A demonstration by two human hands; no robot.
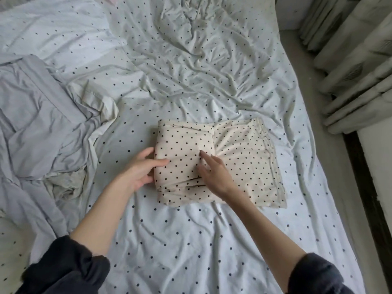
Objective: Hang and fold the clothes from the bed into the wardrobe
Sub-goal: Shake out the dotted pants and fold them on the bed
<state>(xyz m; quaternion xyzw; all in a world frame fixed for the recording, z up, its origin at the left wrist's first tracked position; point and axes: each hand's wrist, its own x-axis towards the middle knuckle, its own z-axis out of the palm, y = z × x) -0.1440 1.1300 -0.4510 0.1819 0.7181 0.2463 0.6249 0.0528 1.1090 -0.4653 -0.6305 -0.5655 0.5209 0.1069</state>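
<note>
Head view: left hand (139, 168) grips folded cream garment (237, 158); right hand (214, 171) rests flat atop.

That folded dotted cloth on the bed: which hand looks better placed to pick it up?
Probably the left hand: its thumb lies on top of the cream dotted garment and its fingers curl at the folded edge. The right hand only rests flat on top.

Folded cream polka-dot garment (239, 158) on bed (212, 240)
</note>
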